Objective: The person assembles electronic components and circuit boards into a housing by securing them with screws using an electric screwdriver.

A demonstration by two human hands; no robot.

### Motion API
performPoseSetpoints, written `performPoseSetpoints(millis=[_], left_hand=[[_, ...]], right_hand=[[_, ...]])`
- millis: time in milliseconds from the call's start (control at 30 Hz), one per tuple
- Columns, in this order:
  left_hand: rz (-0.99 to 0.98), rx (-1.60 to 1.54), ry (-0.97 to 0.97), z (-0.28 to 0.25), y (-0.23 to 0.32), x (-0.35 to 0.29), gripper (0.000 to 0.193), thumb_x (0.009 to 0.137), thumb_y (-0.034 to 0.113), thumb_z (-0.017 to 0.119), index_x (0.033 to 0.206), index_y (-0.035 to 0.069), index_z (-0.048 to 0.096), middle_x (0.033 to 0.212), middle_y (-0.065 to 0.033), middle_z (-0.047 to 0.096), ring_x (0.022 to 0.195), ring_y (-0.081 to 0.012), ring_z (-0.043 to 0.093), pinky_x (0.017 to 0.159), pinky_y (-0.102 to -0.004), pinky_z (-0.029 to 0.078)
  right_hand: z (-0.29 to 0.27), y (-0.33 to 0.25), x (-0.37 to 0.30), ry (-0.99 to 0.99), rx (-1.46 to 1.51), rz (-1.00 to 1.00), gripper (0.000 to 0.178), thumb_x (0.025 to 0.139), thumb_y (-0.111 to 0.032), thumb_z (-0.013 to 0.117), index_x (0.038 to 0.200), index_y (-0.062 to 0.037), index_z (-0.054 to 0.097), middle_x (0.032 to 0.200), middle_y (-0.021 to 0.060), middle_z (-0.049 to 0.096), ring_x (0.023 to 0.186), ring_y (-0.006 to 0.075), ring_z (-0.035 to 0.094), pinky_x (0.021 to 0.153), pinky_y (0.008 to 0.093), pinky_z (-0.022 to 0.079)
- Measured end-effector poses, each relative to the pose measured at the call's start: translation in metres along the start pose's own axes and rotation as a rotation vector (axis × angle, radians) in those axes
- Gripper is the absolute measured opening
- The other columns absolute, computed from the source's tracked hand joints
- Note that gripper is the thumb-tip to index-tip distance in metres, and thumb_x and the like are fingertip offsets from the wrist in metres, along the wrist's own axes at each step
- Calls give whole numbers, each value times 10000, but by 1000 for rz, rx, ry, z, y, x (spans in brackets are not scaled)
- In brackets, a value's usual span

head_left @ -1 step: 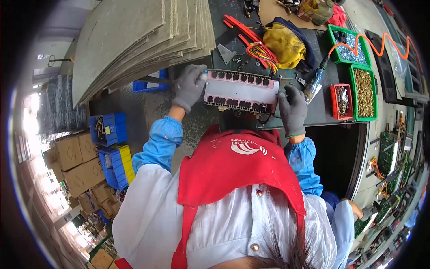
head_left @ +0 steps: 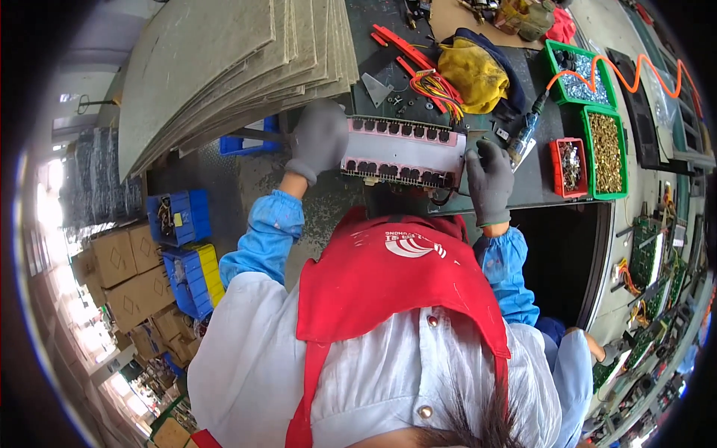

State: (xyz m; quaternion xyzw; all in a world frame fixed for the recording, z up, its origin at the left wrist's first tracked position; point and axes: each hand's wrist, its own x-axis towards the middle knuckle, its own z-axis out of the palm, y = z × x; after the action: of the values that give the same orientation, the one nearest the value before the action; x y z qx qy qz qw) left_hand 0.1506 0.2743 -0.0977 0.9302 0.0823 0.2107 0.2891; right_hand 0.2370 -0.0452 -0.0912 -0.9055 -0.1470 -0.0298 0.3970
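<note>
Eyeing our unit (head_left: 403, 149) at 1 o'clock, we see both black rows (head_left: 399, 129) in; no clue what's left. Left hand (head_left: 320, 138) covers its 9, right hand (head_left: 490, 185) half-curls by its 3; pinching, can't tell.

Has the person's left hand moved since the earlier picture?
Yes, slightly: the left hand has shifted up the picture, closer to the stack of grey sheets, which has stayed put.

Around the oblong grey-topped unit (head_left: 404, 149): stacked flat grey boards (head_left: 246, 75), ten o'clock; rectangular green plastic bin (head_left: 551, 56), two o'clock; rectangular red plastic bin (head_left: 556, 167), three o'clock.
</note>
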Motion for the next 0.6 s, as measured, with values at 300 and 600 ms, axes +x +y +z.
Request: performPoseSetpoints(millis=[300,600], left_hand=[[267,4,-518,37,-4,60,332,875,383,593,1110,159,658,1060,-118,656,1004,-320,612,865,-422,478],[435,31,-694,51,-7,83,296,940,387,483,1003,155,656,906,-119,671,854,-341,637,711,-466,492]], right_hand=[[15,9,-34,69,-246,340,418,867,-354,593,1139,-35,579,985,220,623,940,380,603,819,423,476],[52,37,-76,11,459,392,289,682,-197,821,827,-30,633,746,149,632,700,309,636,636,360,491]])
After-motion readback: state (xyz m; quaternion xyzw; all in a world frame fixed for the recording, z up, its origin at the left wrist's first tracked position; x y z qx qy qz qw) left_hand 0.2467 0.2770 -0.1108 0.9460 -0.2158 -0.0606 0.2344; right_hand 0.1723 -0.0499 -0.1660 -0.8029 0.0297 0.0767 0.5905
